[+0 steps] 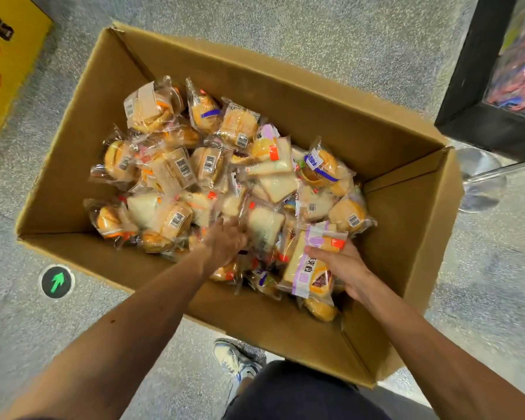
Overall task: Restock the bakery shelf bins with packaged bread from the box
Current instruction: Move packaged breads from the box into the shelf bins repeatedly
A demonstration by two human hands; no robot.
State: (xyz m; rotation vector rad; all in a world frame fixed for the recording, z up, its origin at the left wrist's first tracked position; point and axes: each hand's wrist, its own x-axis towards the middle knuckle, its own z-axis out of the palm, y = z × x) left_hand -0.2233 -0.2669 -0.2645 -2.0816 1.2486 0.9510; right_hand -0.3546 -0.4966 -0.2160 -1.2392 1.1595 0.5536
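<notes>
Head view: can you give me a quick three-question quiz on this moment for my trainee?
1. True or false: the right hand has its grip on a purple-labelled packet.
2. Where is the left hand? A) resting on a shelf; B) down among the bread packets in the cardboard box; C) holding a knife.
3. Fill in: the green arrow marker lies on the ____.

Key: 1 true; 2 B; 3 floor.
</notes>
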